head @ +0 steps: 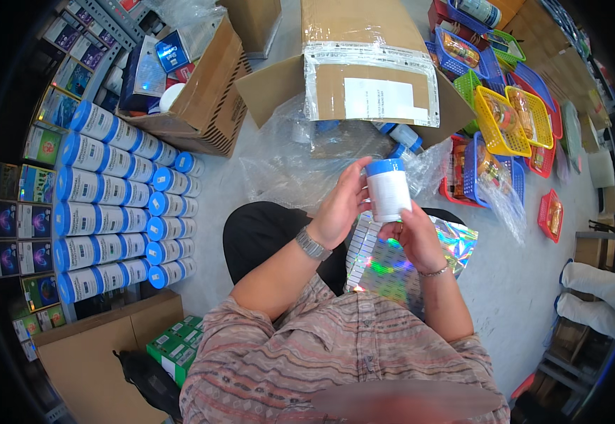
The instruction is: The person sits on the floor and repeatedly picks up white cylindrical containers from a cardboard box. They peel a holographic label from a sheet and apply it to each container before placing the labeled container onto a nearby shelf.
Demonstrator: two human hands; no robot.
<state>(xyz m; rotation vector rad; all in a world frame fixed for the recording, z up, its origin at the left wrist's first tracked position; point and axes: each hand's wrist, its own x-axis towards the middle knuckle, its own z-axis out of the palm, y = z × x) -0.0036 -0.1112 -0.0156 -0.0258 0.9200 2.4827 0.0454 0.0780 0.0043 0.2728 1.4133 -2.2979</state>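
Observation:
A white supplement bottle (388, 193) with a blue lid is held upright in front of me, its printed side facing up at me. My left hand (339, 199) grips it along the left side near the lid. Lower down, the thumb and fingers of my right hand (418, 238) pinch its base. Beneath the hands, shiny holographic sticker sheets (384, 265) with rows of small labels lie across my lap. Ahead, an open cardboard box (270, 95) lies with its mouth towards me; more blue-lidded bottles (405, 137) show inside among clear plastic wrap (281, 164).
Several rows of blue-lidded bottles (108, 225) are stacked at left, beside shelved product boxes (34, 220). Another cardboard box (201, 100) holds mixed packages. Coloured plastic baskets (498, 138) with jars crowd the right. Green boxes (177, 344) and a black bag (151, 381) sit lower left.

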